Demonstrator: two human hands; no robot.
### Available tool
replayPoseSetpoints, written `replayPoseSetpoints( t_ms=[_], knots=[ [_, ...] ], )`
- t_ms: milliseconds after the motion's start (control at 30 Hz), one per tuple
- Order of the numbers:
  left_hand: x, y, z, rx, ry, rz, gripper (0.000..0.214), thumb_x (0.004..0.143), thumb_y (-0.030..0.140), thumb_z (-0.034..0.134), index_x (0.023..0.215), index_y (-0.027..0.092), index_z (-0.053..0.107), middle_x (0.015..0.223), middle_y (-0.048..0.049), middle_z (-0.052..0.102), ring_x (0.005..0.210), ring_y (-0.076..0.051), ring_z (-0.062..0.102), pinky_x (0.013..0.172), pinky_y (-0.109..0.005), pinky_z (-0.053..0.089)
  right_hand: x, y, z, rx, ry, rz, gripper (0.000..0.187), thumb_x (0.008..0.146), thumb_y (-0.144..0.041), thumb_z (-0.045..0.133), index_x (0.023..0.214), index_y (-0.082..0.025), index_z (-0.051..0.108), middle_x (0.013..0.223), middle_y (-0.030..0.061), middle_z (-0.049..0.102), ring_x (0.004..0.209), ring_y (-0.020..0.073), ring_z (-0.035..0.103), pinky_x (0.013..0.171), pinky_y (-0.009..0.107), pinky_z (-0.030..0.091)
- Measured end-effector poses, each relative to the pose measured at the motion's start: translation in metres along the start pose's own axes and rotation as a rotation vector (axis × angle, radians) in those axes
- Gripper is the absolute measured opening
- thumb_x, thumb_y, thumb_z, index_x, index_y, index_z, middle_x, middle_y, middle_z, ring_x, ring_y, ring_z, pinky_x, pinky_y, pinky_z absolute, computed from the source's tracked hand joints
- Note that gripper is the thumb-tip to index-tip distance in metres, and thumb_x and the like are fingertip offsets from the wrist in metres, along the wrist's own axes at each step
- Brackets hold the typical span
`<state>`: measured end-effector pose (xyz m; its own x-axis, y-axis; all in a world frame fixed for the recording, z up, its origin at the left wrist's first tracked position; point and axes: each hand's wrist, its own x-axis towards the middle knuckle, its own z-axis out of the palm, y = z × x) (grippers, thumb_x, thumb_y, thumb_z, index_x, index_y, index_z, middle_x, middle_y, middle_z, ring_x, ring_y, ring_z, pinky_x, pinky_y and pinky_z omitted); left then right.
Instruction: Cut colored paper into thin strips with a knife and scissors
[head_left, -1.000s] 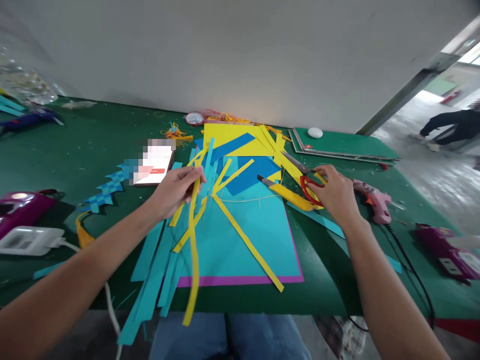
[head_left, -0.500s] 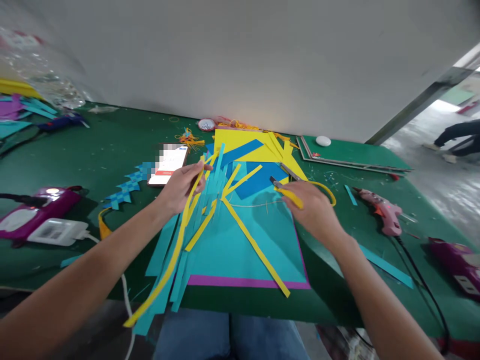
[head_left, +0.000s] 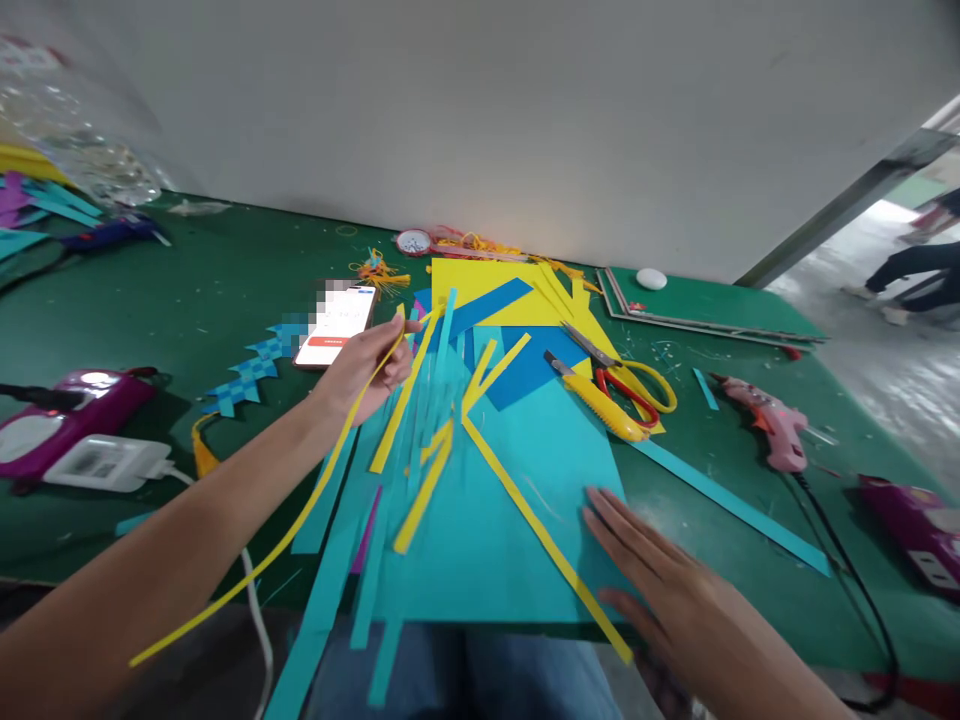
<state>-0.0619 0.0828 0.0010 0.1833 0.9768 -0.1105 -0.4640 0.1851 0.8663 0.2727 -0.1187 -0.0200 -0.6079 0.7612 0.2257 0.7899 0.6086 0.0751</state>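
My left hand [head_left: 369,368] pinches a long yellow paper strip [head_left: 324,478] between thumb and fingers; its free end hangs past the table's front edge. Below it lie several loose turquoise strips [head_left: 330,560] and more yellow strips [head_left: 424,505]. Fingers stretched out, my right hand [head_left: 660,585] rests at the right edge of a large turquoise paper sheet [head_left: 517,560]. A long bent yellow strip [head_left: 540,527] crosses that sheet, its lower end near my right fingers. A yellow utility knife [head_left: 606,408] and scissors [head_left: 626,375] lie beyond my right hand.
A pink glue gun [head_left: 776,425] with its cord lies at right. To the left are a phone [head_left: 337,320], a blue woven paper piece [head_left: 251,372] and a purple power strip [head_left: 82,415]. A green board [head_left: 712,302] bears a white oval object [head_left: 651,279].
My right hand has left the utility knife and scissors and moved down to the sheet's edge. The turquoise sheet has shifted towards me, covering the purple border. My left hand still pinches a yellow strip.
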Motion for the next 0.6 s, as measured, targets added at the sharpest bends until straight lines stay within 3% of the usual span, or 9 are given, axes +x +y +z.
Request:
replayPoseSetpoints(
  t_ms=[67,133,200,267,300,367,467,533,600],
  knots=[
    [-0.002,-0.005,0.002,0.091,-0.027,0.025,0.020,0.088,0.033,0.067,0.084,0.014,0.071,0.050,0.0058,0.047,0.039,-0.003,0.038,0.038,-0.016,0.029,-0.022,-0.002,-0.020,0.000,-0.050,-0.135,0.053,0.091,-0.037,0.055,0.138,-0.012,0.056,0.130,0.0112,0.066,0.105,0.0238,0.071,0.072,0.028,0.064],
    [-0.008,-0.011,0.007,0.299,-0.108,0.087,0.023,0.090,0.035,0.064,0.077,0.017,0.071,0.056,0.0013,0.058,0.048,-0.007,0.051,0.046,-0.018,0.040,-0.028,-0.002,-0.037,-0.026,-0.042,-0.188,0.041,0.088,-0.037,0.058,0.118,-0.012,0.070,0.115,0.0125,0.073,0.093,0.0254,0.074,0.064,0.030,0.064],
    [-0.015,-0.017,0.014,0.621,-0.307,0.135,0.026,0.091,0.035,0.061,0.075,0.018,0.073,0.075,-0.0055,0.072,0.077,-0.015,0.068,0.073,-0.024,0.053,-0.016,-0.002,-0.047,-0.032,-0.057,-0.164,0.030,0.091,-0.031,0.052,0.104,-0.016,0.075,0.101,0.0108,0.077,0.081,0.0252,0.075,0.059,0.033,0.064],
    [-0.022,-0.021,0.019,0.778,-0.463,0.150,0.029,0.094,0.036,0.056,0.077,0.020,0.074,0.086,-0.0069,0.076,0.091,-0.020,0.071,0.088,-0.030,0.052,0.012,-0.002,-0.048,-0.036,-0.063,-0.063,0.034,0.095,-0.024,0.042,0.097,-0.019,0.075,0.090,0.0083,0.078,0.070,0.0239,0.074,0.055,0.036,0.063],
    [-0.025,-0.023,0.020,0.820,-0.510,0.160,0.028,0.094,0.037,0.055,0.080,0.021,0.074,0.089,-0.0071,0.076,0.093,-0.021,0.071,0.088,-0.031,0.052,0.029,-0.003,-0.044,-0.025,-0.040,-0.019,0.035,0.097,-0.023,0.040,0.095,-0.019,0.075,0.091,0.0086,0.078,0.073,0.0247,0.074,0.059,0.038,0.063],
    [-0.026,-0.025,0.020,0.891,-0.544,0.190,0.029,0.095,0.036,0.052,0.084,0.021,0.074,0.092,-0.0067,0.077,0.092,-0.020,0.072,0.086,-0.029,0.053,0.067,-0.004,-0.030,0.060,0.014,-0.033,0.033,0.098,-0.025,0.042,0.110,-0.016,0.071,0.112,0.0098,0.075,0.096,0.0252,0.073,0.077,0.039,0.064],
    [-0.024,-0.027,0.016,1.041,-0.544,0.269,0.030,0.096,0.036,0.051,0.082,0.021,0.073,0.088,-0.0047,0.077,0.086,-0.019,0.072,0.080,-0.025,0.051,0.115,-0.005,0.001,0.214,-0.035,-0.194,0.042,0.101,-0.031,0.040,0.137,-0.015,0.055,0.145,0.0090,0.054,0.133,0.0237,0.052,0.108,0.044,0.050],
    [-0.021,-0.028,0.013,1.123,-0.542,0.305,0.031,0.096,0.036,0.051,0.079,0.021,0.072,0.086,-0.0037,0.077,0.083,-0.019,0.072,0.077,-0.024,0.050,0.129,-0.003,0.017,0.243,-0.085,-0.229,0.045,0.101,-0.035,0.041,0.141,-0.014,0.051,0.149,0.0090,0.048,0.137,0.0235,0.047,0.112,0.046,0.045],
    [-0.021,-0.028,0.012,1.145,-0.552,0.303,0.032,0.096,0.037,0.050,0.079,0.021,0.071,0.086,-0.0037,0.077,0.083,-0.019,0.072,0.076,-0.024,0.050,0.125,0.001,0.024,0.252,-0.097,-0.222,0.045,0.101,-0.036,0.041,0.139,-0.014,0.052,0.149,0.0089,0.048,0.138,0.0231,0.046,0.114,0.048,0.042]
  ],
)
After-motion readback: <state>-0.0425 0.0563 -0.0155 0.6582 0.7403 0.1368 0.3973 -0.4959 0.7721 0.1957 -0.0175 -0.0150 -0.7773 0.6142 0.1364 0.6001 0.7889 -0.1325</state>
